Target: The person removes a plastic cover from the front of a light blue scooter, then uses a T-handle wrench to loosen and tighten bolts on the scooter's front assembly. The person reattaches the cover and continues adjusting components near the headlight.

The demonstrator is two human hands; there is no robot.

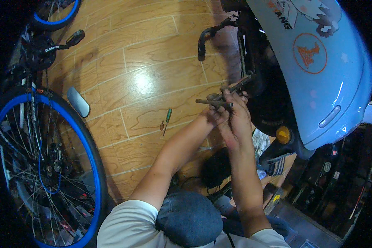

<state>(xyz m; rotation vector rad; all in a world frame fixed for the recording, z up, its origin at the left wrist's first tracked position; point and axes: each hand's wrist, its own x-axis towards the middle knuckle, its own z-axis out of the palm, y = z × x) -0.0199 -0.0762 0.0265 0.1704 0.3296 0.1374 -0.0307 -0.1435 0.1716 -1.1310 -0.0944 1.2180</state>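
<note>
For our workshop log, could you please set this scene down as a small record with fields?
Left grip: against the right one, at a dark rod
Right grip: close to the rod; which hand holds it is unclear
On the right: light-blue scooter
On the left: blue-rimmed bicycle
Floor: green-handled screwdriver

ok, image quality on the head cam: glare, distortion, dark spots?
Head view: white glare on the wood-look floor, its seams bowed by the fisheye; head view: black corners, near-black shadow beside the light-blue panel; head view: left hand and right hand slightly soft, finger detail around the rod hard to read.
</note>
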